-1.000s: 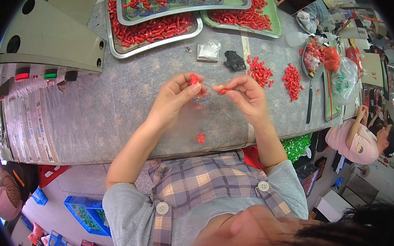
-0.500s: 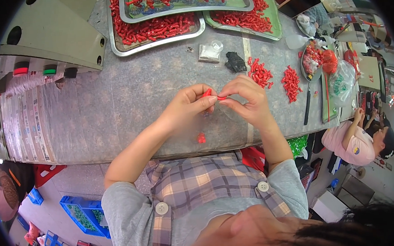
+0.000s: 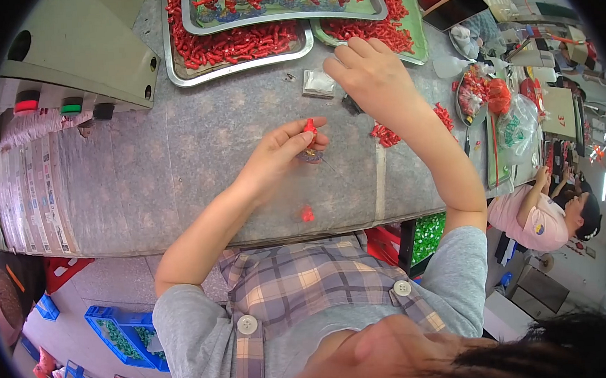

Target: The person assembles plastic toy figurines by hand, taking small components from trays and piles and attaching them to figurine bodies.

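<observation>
My left hand (image 3: 287,146) is closed around a small red plastic figure piece (image 3: 310,127), held upright between thumb and fingers. A dark, bluish see-through bit (image 3: 310,156) shows below those fingers. My right hand (image 3: 373,72) is stretched forward beside a flat whitish block (image 3: 319,84), its fingers curled downward. Their tips are hidden, so what they grip cannot be made out. A crumpled black thing (image 3: 351,105) is partly covered by that hand. One loose red piece (image 3: 307,213) lies near the table's front edge.
Metal trays (image 3: 239,75) of red pieces stand at the back, one stacked on top. Loose red pieces (image 3: 386,135) lie partly behind my right forearm. A grey machine (image 3: 90,56) with buttons fills the left back. At right are a phone (image 3: 455,8) and a plastic bag (image 3: 519,128); a co-worker (image 3: 547,217) sits beyond.
My right hand has left the piece at my left hand and moved forward to the whitish block. The clear little jar seen there before is out of sight. My left hand keeps the figure.
</observation>
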`<state>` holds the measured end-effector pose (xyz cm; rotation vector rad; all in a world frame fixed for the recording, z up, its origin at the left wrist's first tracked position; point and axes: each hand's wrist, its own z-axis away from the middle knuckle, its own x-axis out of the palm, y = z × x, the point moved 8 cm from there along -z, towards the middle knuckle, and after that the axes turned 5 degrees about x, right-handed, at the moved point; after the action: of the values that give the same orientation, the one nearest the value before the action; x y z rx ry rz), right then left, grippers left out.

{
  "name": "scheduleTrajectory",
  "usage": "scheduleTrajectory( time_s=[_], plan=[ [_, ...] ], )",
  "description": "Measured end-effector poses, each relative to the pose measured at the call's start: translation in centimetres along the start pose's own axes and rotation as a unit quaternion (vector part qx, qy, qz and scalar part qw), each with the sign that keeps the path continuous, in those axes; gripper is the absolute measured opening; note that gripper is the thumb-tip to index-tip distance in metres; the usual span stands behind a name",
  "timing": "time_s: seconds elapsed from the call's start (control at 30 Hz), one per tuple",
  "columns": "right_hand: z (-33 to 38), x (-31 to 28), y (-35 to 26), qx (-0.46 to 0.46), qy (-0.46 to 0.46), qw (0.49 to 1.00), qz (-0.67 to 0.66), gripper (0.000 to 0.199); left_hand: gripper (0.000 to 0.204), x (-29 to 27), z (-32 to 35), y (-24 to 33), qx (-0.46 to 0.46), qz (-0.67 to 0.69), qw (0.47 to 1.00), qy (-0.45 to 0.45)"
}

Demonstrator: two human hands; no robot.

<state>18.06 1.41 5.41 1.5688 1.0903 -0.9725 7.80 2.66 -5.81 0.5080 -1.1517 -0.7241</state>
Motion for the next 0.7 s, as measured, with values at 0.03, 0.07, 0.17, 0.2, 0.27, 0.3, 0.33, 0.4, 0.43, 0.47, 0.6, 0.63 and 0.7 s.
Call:
scheduleTrajectory(
  time_s=[0.03, 0.07, 0.17, 0.2, 0.27, 0.3, 0.33, 0.4, 0.43, 0.47, 0.6, 0.63, 0.7],
  plan=[
    [-0.2, 0.4, -0.4, -0.007, -0.026, 0.999, 0.025, 0.009, 0.042, 0.1, 0.0, 0.0, -0.004, 0.005, 1.0, -0.002],
    [-0.3, 0.5, -0.6, -0.009, -0.027, 0.999, 0.025, 0.009, 0.042, 0.1, 0.1, 0.0, -0.004, 0.006, 1.0, -0.001],
    [-0.6, 0.7, -1.3, -0.037, -0.03, 0.997, 0.054, 0.009, 0.042, -0.1, 0.2, 0.2, 0.009, 0.0, 1.0, 0.002],
    [-0.7, 0.8, -1.2, -0.033, -0.054, 0.997, 0.043, 0.008, 0.044, -0.1, 0.2, 0.3, 0.012, 0.002, 1.0, -0.001],
    [-0.9, 1.0, -0.6, -0.029, -0.077, 0.996, 0.033, 0.007, 0.045, 0.1, 0.3, 0.5, 0.015, 0.005, 1.0, -0.005],
    [-1.1, 1.2, 0.4, -0.011, -0.089, 0.995, -0.039, 0.007, 0.048, 0.1, 0.4, 0.9, 0.027, 0.0, 1.0, 0.008],
    [-1.2, 1.4, 1.3, 0.007, -0.1, 0.989, -0.111, 0.008, 0.051, 0.0, 0.5, 1.2, 0.039, -0.005, 0.999, 0.022],
    [-1.3, 2.0, 2.6, 0.039, -0.127, 0.975, -0.178, 0.009, 0.053, -0.2, 0.4, 1.3, 0.052, -0.005, 0.998, 0.023],
    [-1.2, 2.4, 3.2, 0.071, -0.153, 0.955, -0.245, 0.011, 0.055, -0.3, 0.4, 1.5, 0.065, -0.005, 0.998, 0.025],
    [-1.0, 2.5, 3.4, 0.07, -0.152, 0.955, -0.245, 0.011, 0.055, -0.4, 0.4, 1.5, 0.066, -0.005, 0.997, 0.026],
    [0.6, 3.3, 4.2, 0.135, -0.102, 0.926, -0.338, 0.01, 0.05, -0.8, 0.3, 2.0, 0.086, 0.035, 0.995, 0.035],
    [1.0, 2.9, 4.5, 0.154, -0.059, 0.918, -0.362, 0.009, 0.049, -0.8, 0.2, 2.0, 0.081, 0.06, 0.994, 0.035],
    [1.3, 2.5, 4.0, 0.149, -0.039, 0.926, -0.345, 0.008, 0.046, -0.9, 0.2, 1.9, 0.086, 0.068, 0.993, 0.034]
  ],
)
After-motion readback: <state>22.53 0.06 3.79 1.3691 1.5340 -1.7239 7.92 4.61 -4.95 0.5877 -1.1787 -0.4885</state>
